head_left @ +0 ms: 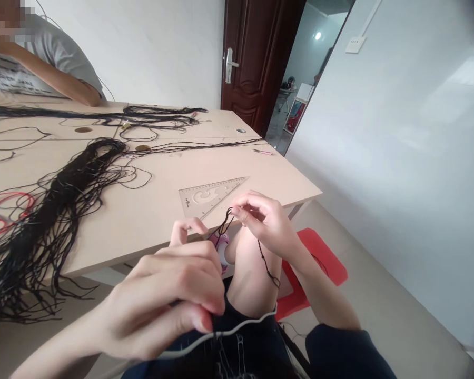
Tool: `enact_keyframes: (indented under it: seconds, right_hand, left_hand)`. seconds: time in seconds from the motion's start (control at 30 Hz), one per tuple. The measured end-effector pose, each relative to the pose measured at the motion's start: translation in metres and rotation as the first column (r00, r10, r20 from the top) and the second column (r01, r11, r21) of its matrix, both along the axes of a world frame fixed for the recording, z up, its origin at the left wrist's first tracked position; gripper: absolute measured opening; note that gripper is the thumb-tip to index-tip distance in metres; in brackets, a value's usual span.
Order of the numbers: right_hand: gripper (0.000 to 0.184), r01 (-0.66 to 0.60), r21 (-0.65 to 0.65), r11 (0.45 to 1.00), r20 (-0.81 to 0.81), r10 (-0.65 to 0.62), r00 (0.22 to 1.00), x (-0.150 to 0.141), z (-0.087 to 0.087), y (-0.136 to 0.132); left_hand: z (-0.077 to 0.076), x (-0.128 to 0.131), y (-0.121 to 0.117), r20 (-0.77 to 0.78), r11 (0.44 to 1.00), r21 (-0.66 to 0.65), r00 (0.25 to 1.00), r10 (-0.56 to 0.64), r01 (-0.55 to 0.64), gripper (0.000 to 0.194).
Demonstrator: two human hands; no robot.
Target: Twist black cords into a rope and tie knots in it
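Note:
My left hand (pixel 169 295) is low in the view over my lap, fingers curled and pinched on a thin black cord (pixel 221 229). That cord runs up to my right hand (pixel 266 221), which pinches its other part near the table's front edge; a knotted tail (pixel 267 266) hangs down from it over my knee. A small pink-and-white object (pixel 221 247) shows between the hands, partly hidden. A clear triangular ruler (pixel 209 196) lies on the table just beyond my right hand.
A big bundle of black cords (pixel 51 216) sprawls over the beige table (pixel 150 216) at left, beside a red cord (pixel 8 205). More cords (pixel 158 117) lie further back. Another person's arm (pixel 51 73) rests at the far left. A red stool (pixel 319 263) stands below; a pink pen (pixel 263 152) lies by the edge.

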State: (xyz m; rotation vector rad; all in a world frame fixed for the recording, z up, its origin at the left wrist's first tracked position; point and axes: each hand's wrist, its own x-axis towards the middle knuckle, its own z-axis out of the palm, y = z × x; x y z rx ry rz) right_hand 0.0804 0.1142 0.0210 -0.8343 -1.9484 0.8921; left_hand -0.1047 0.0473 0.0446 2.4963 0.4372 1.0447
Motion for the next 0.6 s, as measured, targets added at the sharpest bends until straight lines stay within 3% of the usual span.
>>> enact_keyframes:
  seconds: [0.1,0.23,0.3,0.47,0.6]
  right_hand:
    - [0.019,0.048,0.055,0.997,0.020,-0.049,0.999,0.000,0.001,0.000]
    - [0.020,0.137,0.071,0.988,0.105,-0.144,0.984,0.001,0.004,-0.004]
    - [0.021,0.098,0.044,0.994,0.103,-0.103,0.989,0.000,0.006,-0.006]
    - [0.023,-0.057,-0.028,0.998,0.006,0.057,0.998,-0.004,0.010,-0.010]
    - [0.021,-0.064,-0.067,0.996,-0.015,0.063,0.998,-0.009,0.010,-0.015]
  left_hand:
    - [-0.011,0.010,0.003,-0.009,0.977,0.115,0.983,0.184,-0.182,0.014]
    - [-0.029,0.025,0.015,0.073,0.788,0.412,0.878,0.472,-0.458,0.012]
    - [-0.035,0.029,0.020,0.074,0.710,0.493,0.837,0.542,-0.503,0.010]
    - [-0.042,0.031,0.022,0.112,0.608,0.557,0.776,0.620,-0.566,0.008]
    - [-0.044,0.033,0.023,0.192,0.490,0.613,0.719,0.668,-0.620,0.012]
